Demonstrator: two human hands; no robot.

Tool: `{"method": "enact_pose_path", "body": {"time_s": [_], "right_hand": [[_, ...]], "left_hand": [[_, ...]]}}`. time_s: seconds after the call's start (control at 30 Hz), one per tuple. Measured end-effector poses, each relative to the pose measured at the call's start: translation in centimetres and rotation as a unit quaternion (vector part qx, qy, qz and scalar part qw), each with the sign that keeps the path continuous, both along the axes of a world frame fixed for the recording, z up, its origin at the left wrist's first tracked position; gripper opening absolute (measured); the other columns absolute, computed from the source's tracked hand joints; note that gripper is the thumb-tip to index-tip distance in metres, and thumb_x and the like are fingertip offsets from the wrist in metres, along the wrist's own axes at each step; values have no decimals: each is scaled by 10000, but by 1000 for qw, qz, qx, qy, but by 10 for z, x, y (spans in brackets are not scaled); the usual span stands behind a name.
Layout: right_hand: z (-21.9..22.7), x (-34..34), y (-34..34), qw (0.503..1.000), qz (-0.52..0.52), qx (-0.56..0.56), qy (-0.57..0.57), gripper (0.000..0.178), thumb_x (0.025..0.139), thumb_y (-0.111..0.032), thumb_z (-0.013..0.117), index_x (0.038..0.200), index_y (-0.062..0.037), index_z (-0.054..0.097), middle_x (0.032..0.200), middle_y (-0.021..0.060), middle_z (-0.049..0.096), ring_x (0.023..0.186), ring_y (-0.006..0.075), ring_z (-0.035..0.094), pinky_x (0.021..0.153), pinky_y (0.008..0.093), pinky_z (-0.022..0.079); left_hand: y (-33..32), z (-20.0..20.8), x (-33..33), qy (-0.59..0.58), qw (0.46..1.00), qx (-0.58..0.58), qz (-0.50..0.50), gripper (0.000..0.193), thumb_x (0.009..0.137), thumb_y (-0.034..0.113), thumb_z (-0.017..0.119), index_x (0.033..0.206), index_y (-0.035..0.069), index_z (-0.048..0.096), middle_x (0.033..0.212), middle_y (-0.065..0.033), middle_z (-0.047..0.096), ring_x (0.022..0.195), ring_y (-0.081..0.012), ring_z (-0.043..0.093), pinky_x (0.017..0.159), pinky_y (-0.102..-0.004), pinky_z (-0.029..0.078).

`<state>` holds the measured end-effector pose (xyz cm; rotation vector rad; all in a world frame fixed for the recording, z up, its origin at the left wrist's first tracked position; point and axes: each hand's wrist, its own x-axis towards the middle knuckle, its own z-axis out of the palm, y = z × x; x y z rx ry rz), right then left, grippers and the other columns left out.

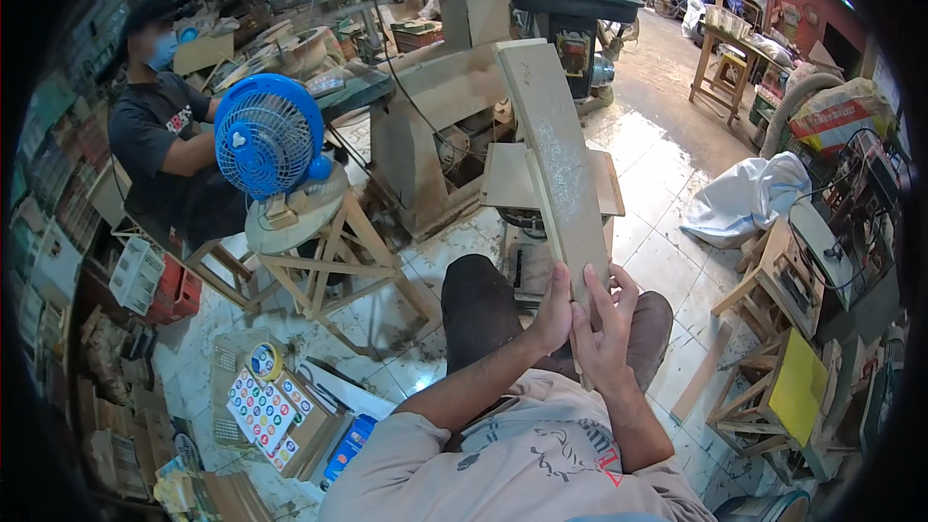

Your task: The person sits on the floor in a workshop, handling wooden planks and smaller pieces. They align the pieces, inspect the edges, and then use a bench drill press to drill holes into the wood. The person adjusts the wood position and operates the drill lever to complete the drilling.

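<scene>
One long wooden board (561,169) stands upright, with two hands on its lower end: a left hand (554,311) and a right hand (604,329). Left of the board, one blue fan (268,135) sits on one wooden stool (333,266). Beyond the fan, one other person (159,140) (seated, I think). Behind the board, one drill press (572,0).

I get a single head-worn fisheye view, looking steeply down and forward over my lap; my hands and the board (559,159) sit close, the tiled floor (667,261) bending outward.
</scene>
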<state>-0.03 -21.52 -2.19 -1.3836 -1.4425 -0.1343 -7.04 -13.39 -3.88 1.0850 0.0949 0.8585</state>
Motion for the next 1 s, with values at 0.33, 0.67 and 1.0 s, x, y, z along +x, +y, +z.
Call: {"method": "enact_pose_path", "body": {"time_s": [0.33, 0.67, 1.0], "right_hand": [[13, -5, 4, 994, -69, -23, -76, 515, 795, -104, 715, 1289, -78, 573, 1260, 208, 410, 1125, 329, 418, 936, 402, 370], [20, 10, 4, 955, 105, -86, 265, 277, 922, -115, 619, 1154, 32, 583, 790, 63, 641, 666, 62, 561, 571, 231, 451], [6, -1, 2, 989, 50, -34, 132, 236, 888, -114, 659, 1076, 18, 606, 795, 163, 667, 679, 159, 678, 543, 287, 511]], "left_hand": [[11, 28, -16, -2, 988, -14, 155, 361, 1006, 317, 479, 1152, -6, 545, 1032, -74, 630, 923, -105, 616, 769, -253, 520], [38, 24, -28, -56, 997, -48, 35, 435, 971, 340, 531, 1264, 22, 477, 1159, -69, 604, 1042, -173, 604, 895, -333, 490], [73, 52, -38, -121, 989, -19, 86, 456, 928, 311, 612, 1277, 61, 459, 1162, -62, 611, 1021, -170, 623, 875, -354, 509]]}}
